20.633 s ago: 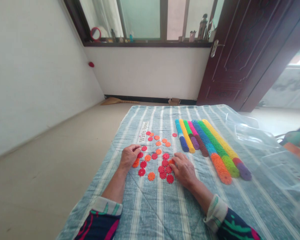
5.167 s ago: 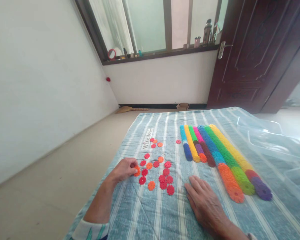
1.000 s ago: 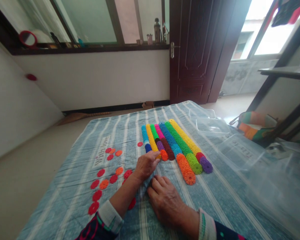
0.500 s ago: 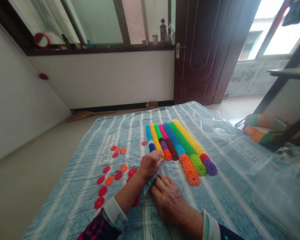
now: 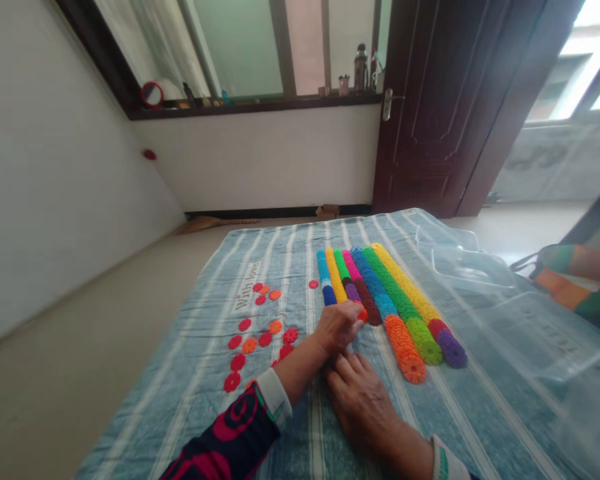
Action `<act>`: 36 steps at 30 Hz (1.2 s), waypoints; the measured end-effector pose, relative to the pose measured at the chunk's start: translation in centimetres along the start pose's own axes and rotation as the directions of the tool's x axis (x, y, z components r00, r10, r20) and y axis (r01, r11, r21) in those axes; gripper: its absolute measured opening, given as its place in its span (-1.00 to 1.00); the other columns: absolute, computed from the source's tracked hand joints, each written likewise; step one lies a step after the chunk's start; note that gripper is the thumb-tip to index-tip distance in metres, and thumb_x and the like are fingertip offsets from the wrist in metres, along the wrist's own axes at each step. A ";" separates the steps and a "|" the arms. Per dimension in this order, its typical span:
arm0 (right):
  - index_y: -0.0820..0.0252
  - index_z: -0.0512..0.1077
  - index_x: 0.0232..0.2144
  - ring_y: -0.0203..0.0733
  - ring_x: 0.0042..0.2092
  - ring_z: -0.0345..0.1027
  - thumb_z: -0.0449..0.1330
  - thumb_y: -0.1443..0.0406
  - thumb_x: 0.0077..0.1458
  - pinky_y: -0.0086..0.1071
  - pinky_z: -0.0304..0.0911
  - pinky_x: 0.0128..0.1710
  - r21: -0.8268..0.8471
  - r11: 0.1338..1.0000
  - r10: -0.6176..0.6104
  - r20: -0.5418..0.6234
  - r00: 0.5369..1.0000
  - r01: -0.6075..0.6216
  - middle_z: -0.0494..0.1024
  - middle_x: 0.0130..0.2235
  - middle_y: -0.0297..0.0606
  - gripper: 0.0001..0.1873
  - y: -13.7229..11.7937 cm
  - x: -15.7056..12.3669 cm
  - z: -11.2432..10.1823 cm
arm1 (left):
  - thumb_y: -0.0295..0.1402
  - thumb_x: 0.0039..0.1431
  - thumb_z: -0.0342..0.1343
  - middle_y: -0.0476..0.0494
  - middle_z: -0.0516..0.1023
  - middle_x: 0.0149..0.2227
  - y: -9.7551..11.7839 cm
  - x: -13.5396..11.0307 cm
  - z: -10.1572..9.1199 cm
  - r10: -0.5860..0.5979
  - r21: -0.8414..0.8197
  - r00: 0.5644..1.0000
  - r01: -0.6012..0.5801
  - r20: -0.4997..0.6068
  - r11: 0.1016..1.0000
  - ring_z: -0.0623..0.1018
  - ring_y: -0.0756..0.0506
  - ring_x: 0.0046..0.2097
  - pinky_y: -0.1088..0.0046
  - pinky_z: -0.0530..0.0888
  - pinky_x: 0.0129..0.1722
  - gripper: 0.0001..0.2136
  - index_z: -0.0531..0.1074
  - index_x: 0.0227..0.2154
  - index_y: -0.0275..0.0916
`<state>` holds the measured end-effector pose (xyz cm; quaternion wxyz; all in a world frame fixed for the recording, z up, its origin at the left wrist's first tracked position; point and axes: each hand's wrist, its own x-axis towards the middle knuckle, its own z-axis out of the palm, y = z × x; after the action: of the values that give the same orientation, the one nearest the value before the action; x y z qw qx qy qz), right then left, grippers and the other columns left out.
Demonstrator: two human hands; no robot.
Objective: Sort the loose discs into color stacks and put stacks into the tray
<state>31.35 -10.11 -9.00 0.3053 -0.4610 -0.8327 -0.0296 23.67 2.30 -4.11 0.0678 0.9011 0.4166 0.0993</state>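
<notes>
Orange notched discs point(image 5: 363, 315) lay at the bent fingertips of the left hand point(image 5: 336, 325); the right hand point(image 5: 364, 403), at its five o'clock, rested knuckles-up on the striped cloth point(image 5: 195, 333), perhaps for support; whether either hand pinched anything could not be told; rows of overlapping discs point(image 5: 395, 293) lay toward two o'clock, seemingly lapped that way to group like colours; loose red discs point(image 5: 237, 362) lay toward nine o'clock, apart from the rows.

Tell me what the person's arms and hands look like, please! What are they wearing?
Both the left hand and the right hand are bare, with no gloves. The left sleeve is dark navy with curly pink shapes, ending in a pale cuff. The right cuff is pale too, with green marks.
</notes>
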 end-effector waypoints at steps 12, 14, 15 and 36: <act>0.20 0.46 -0.18 0.06 0.01 0.34 0.07 0.45 0.18 -0.12 0.27 0.00 -0.014 0.997 -0.072 -0.063 0.995 0.072 0.52 -0.08 -0.08 -0.78 0.5 -1.0 0.2 | -0.38 0.28 0.06 -0.11 0.61 -0.17 -3.1 -5.9 -4.2 -0.184 0.060 0.983 0.181 0.031 0.982 0.57 -0.10 -0.09 0.47 0.43 -0.14 -0.86 0.51 -0.20 -0.17; 0.19 0.46 -0.17 0.05 0.03 0.35 0.08 0.45 0.17 -0.12 0.27 0.02 -0.030 0.997 -0.072 -0.069 0.995 0.070 0.52 -0.04 -0.07 -0.77 0.5 -1.1 0.2 | -0.44 0.24 0.06 -0.14 0.62 -0.22 -5.3 -8.0 -5.8 -0.281 0.081 0.960 0.278 0.021 0.957 0.58 -0.12 -0.14 0.43 0.43 -0.15 -0.86 0.53 -0.27 -0.20; 0.18 0.46 -0.17 0.05 0.04 0.35 0.08 0.45 0.17 -0.12 0.27 0.03 -0.037 0.997 -0.070 -0.071 0.995 0.068 0.52 -0.04 -0.07 -0.77 0.5 -1.1 0.2 | -0.47 0.22 0.05 -0.15 0.62 -0.24 -6.5 -9.1 -6.5 -0.327 0.090 0.945 0.325 0.012 0.942 0.58 -0.12 -0.16 0.42 0.43 -0.15 -0.85 0.53 -0.29 -0.21; 0.15 0.43 -0.16 0.06 0.02 0.40 0.11 0.45 0.15 -0.12 0.33 0.01 -0.050 0.997 -0.060 -0.084 0.995 0.056 0.55 -0.04 -0.11 -0.77 0.3 -0.6 -0.2 | -0.45 0.00 0.09 -0.09 0.51 -0.33 -11.7 -15.1 -7.7 -0.550 0.044 0.830 0.548 0.095 0.835 0.52 -0.10 -0.28 0.44 0.35 -0.26 -0.86 0.53 -0.39 -0.24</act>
<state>31.95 -10.48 -9.23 0.3286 -0.4419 -0.8311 -0.0779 3.69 -1.43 -0.91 0.1082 0.7480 0.6544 0.0255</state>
